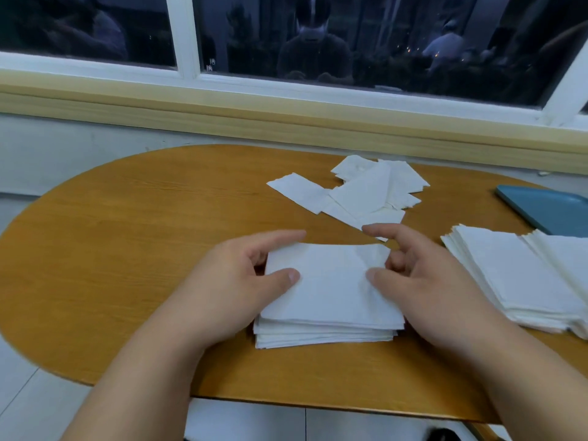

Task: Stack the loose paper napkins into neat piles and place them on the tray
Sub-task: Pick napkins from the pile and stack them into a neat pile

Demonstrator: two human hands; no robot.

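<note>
Wooden table (127, 233) is wide, so I work mid-table w/ both forearms over the near edge; my L hand (235, 281) sits at the left edge of the napkin pile (331, 300): thumb flat on the top sheet, index stretched along the far edge, other fingers curled in against the side, so it clamps the pile's edge rather than lying open; reason, I'd say, is to square the sheets by squeezing from both sides. Pile lies on the table right in front of me, not on the tray yet; lower layers poke out a bit at the near edge, so it needs more tidying. Beyond it, centre-right, the loose napkins (359, 192) lie overlapped at odd angles, within reach for the next pick. My R hand (426, 281) mirrors the L: thumb down on the top sheet near a crease at the far right corner, index pointing over the far edge, remaining fingers curled at the right side, holding the pile; prob. there to flatten that crease. Further right a bigger stack (525, 275) rests on the table near the blue tray (553, 211) at the table's right end; touching it or not, can't tell; parked close, I reckon, so the transfer is short.
</note>
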